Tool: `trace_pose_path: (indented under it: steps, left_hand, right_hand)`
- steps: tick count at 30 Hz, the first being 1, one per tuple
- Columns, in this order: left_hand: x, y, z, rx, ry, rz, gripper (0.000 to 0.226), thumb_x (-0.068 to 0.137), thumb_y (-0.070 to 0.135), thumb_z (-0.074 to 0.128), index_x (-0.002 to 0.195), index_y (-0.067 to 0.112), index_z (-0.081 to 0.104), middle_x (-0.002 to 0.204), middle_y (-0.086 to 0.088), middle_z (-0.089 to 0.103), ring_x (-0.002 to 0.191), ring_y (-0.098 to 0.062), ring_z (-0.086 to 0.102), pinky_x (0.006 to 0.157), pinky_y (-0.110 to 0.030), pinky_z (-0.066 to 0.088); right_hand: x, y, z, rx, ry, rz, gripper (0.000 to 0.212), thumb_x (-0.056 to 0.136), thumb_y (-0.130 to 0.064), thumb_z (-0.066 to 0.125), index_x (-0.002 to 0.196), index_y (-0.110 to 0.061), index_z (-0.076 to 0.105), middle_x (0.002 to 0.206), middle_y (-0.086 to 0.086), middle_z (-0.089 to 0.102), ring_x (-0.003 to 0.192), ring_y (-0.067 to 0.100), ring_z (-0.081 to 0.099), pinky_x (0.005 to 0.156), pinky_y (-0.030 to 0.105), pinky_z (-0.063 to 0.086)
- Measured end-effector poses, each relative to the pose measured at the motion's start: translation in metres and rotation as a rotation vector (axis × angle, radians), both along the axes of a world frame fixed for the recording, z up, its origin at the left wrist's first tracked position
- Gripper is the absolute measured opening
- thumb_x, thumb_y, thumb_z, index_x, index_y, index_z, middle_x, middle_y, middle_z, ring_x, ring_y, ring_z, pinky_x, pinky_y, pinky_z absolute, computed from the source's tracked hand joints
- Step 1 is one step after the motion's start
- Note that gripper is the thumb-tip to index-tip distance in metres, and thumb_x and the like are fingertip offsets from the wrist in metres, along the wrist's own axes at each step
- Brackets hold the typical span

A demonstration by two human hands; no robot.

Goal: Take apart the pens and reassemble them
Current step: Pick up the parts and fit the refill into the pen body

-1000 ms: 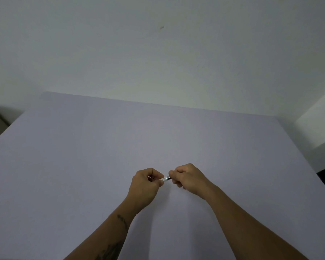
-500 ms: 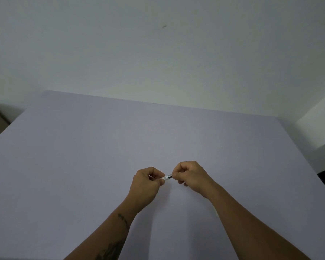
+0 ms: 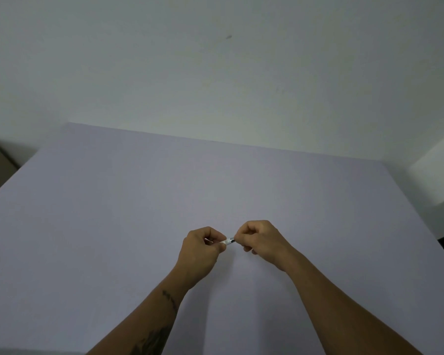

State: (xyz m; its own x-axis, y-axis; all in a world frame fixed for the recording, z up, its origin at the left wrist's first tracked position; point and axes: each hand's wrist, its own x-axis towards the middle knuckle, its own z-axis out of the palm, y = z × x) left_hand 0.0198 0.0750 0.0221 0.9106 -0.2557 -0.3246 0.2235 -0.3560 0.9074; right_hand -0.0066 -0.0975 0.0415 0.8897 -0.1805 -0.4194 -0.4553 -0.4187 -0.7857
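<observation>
Two bare forearms reach in from six o'clock over the wide pale lilac table (image 3: pixel 113 226), the left one marked with dark tattoos (image 3: pixel 151 339). The left hand (image 3: pixel 199 252) and right hand (image 3: pixel 263 242) meet just above the tabletop, both curled tight, pinching opposite ends of a short clear-and-silver pen part (image 3: pixel 228 241). Only its middle shows between the fingertips; the ends are hidden. Its long axis runs from nine to three o'clock, the three o'clock end slightly farther. Beyond, at twelve o'clock, stands a plain off-white wall (image 3: pixel 215 73).
</observation>
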Motion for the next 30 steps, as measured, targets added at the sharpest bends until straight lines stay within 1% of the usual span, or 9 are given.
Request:
trace_pose_path:
  steps: [4,7,11,14,18,20,23,26,30]
  left_hand:
    - [-0.002,-0.001,0.0,0.006,-0.008,-0.005,0.006,0.086,0.008,0.068,0.087,0.01,0.074,0.073,-0.003,0.061,0.052,-0.011,0.044,0.049,-0.021,0.038]
    - [-0.003,-0.001,-0.001,0.016,-0.012,-0.005,0.007,0.086,0.008,0.068,0.088,0.01,0.074,0.075,-0.003,0.062,0.055,-0.012,0.046,0.051,-0.021,0.039]
    - [-0.004,0.0,-0.001,0.01,-0.004,-0.005,0.006,0.085,0.009,0.068,0.085,0.013,0.074,0.077,-0.006,0.064,0.056,-0.012,0.047,0.053,-0.022,0.041]
    - [-0.005,0.0,-0.001,0.005,0.003,-0.004,0.007,0.085,0.009,0.069,0.084,0.014,0.074,0.078,-0.005,0.064,0.057,-0.012,0.048,0.053,-0.023,0.041]
    - [-0.005,0.002,0.0,0.01,0.002,0.004,0.007,0.085,0.008,0.068,0.085,0.013,0.073,0.076,-0.005,0.063,0.051,-0.011,0.045,0.049,-0.021,0.039]
    - [-0.004,0.003,0.0,0.011,0.003,0.002,0.007,0.085,0.008,0.068,0.085,0.013,0.073,0.074,-0.005,0.062,0.049,-0.01,0.043,0.047,-0.02,0.038]
    - [-0.006,0.002,0.0,0.012,0.002,-0.004,0.007,0.085,0.008,0.068,0.084,0.013,0.074,0.074,-0.005,0.062,0.049,-0.01,0.044,0.047,-0.02,0.038]
    - [-0.007,-0.001,0.001,0.007,0.004,-0.001,0.007,0.085,0.008,0.068,0.084,0.013,0.074,0.074,-0.004,0.063,0.049,-0.011,0.044,0.048,-0.021,0.038]
    - [-0.007,-0.004,0.004,-0.011,0.006,0.0,0.007,0.084,0.008,0.07,0.084,0.013,0.074,0.076,-0.006,0.065,0.05,-0.011,0.046,0.05,-0.022,0.04]
  right_hand:
    - [0.0,0.002,0.002,-0.045,-0.001,0.008,0.015,0.085,-0.021,0.069,0.081,-0.008,0.074,0.072,0.005,0.066,0.069,0.017,0.057,0.064,0.031,0.046]
    - [-0.002,0.006,0.002,-0.063,0.01,0.006,0.028,0.09,-0.027,0.064,0.074,-0.005,0.069,0.068,0.006,0.062,0.063,0.016,0.05,0.058,0.028,0.04]
    - [-0.005,0.012,0.003,-0.098,0.032,0.008,0.039,0.094,-0.036,0.055,0.064,-0.01,0.059,0.063,0.003,0.057,0.052,0.014,0.042,0.054,0.026,0.037]
    - [-0.006,0.012,0.003,-0.086,0.049,-0.003,0.044,0.094,-0.043,0.053,0.064,-0.012,0.061,0.064,0.003,0.06,0.057,0.015,0.05,0.059,0.028,0.042]
    - [-0.007,0.006,0.003,0.045,0.036,-0.046,0.028,0.093,-0.037,0.062,0.08,-0.012,0.068,0.074,0.003,0.067,0.069,0.015,0.062,0.068,0.03,0.049]
    - [-0.007,0.004,0.003,0.053,0.021,-0.021,0.015,0.089,-0.025,0.066,0.081,-0.014,0.07,0.076,0.003,0.067,0.071,0.014,0.063,0.069,0.031,0.05]
    - [-0.009,0.003,0.002,-0.005,0.005,-0.009,0.011,0.086,-0.018,0.066,0.078,-0.013,0.073,0.075,0.004,0.068,0.07,0.013,0.063,0.068,0.031,0.05]
    - [-0.01,0.005,0.004,-0.044,0.0,-0.015,0.022,0.09,-0.023,0.063,0.077,-0.005,0.069,0.07,0.004,0.065,0.065,0.015,0.057,0.061,0.028,0.045]
    - [-0.011,0.009,0.007,-0.121,0.007,-0.014,0.041,0.098,-0.036,0.052,0.067,-0.01,0.059,0.066,0.004,0.06,0.059,0.015,0.049,0.054,0.024,0.039]
